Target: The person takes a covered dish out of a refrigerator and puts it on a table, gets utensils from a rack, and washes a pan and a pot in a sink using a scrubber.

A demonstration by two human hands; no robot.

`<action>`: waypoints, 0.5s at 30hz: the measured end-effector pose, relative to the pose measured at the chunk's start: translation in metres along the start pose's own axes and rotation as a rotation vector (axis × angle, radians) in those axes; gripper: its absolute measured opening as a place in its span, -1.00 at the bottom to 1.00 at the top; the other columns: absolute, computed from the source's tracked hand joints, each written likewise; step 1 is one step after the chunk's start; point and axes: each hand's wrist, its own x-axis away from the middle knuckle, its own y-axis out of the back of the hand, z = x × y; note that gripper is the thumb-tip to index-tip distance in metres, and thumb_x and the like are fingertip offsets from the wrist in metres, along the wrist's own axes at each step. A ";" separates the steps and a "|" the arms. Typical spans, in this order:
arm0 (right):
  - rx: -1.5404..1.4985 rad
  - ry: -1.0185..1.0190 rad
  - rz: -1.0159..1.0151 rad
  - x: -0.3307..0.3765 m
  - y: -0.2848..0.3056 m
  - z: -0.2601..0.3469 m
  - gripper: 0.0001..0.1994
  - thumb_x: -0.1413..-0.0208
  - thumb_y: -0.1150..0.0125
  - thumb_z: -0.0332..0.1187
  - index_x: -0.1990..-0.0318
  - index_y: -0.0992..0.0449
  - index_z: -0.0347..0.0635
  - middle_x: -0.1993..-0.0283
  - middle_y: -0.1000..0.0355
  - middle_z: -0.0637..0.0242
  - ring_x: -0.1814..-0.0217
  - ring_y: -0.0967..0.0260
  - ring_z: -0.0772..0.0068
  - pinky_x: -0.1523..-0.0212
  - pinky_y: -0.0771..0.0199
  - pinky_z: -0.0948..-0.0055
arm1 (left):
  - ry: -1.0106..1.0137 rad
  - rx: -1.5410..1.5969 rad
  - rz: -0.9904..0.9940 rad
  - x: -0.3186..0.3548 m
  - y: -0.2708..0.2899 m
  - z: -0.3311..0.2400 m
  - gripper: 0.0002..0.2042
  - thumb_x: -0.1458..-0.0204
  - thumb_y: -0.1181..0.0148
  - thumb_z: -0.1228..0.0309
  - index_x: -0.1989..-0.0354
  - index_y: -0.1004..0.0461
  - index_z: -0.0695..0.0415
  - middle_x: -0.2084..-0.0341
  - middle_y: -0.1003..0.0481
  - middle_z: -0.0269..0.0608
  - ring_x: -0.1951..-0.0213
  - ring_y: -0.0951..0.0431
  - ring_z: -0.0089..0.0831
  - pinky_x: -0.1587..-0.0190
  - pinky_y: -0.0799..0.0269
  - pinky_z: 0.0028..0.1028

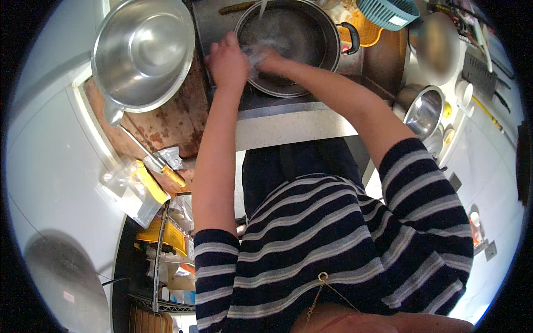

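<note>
A dark, wide pot [302, 41] stands in the sink area under a thin stream of running water [262, 9]. My left hand [228, 62] is closed at the pot's left rim, where a handle would be hidden beneath it. Reaching across, my right hand [268, 60] is inside the pot near its left wall, amid splashing water. Its fingers are blurred, so whether they hold anything does not show. The pot's black handle [351, 38] sticks out on the right.
A large steel basin [145, 50] stands at left on a wet wooden board [183, 125], beside a wooden-handled tool [172, 175]. A steel bowl [425, 114] sits on the right. A blue-green basket [391, 12] lies at the far right, with knives [502, 101] beyond.
</note>
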 end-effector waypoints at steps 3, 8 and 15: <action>0.262 0.085 -0.276 -0.032 0.026 -0.020 -0.60 -0.21 -0.06 -0.24 -0.20 -0.43 -0.02 -0.05 -0.51 -0.01 -0.07 -0.50 -0.09 -0.01 -0.54 -0.03 | -0.001 -0.006 0.011 -0.003 0.000 -0.003 -0.64 -0.01 -0.19 0.39 -0.01 -0.39 0.14 0.29 -0.53 0.12 0.15 -0.54 0.09 0.13 -0.50 0.04; 0.669 0.057 -0.085 0.016 0.097 -0.040 -0.67 -0.15 -0.05 -0.34 -0.07 -0.52 -0.02 0.02 -0.52 0.03 -0.02 -0.53 0.03 0.09 -0.55 0.02 | 0.044 -0.041 -0.029 0.009 -0.007 0.017 -0.68 -0.01 -0.17 0.41 0.03 -0.37 0.10 0.21 -0.55 -0.09 0.10 -0.51 -0.04 0.14 -0.46 0.04; -0.045 -0.130 0.499 0.057 0.019 -0.024 -0.53 -0.14 0.01 -0.03 -0.02 -0.60 -0.13 -0.14 -0.47 -0.01 -0.17 -0.46 0.10 -0.03 -0.50 0.01 | 0.031 -0.080 -0.005 -0.002 -0.006 -0.018 -0.74 -0.06 -0.09 0.42 0.05 -0.37 0.09 0.22 -0.58 -0.22 0.07 -0.51 -0.14 0.16 -0.43 0.02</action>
